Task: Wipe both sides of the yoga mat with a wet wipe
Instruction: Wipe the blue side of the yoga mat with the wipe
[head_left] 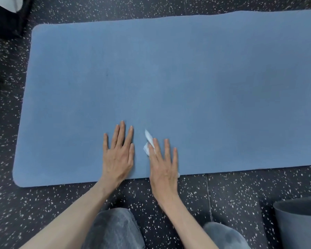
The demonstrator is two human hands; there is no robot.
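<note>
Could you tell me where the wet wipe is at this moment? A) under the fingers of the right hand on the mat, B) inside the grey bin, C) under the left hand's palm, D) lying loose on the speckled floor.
A: the white wet wipe shows from beneath the right hand, which presses it flat on the blue yoga mat.

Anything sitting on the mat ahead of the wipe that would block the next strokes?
Nothing visible does. The wet wipe lies under the right hand on the yoga mat; only the left hand rests flat beside it.
</note>
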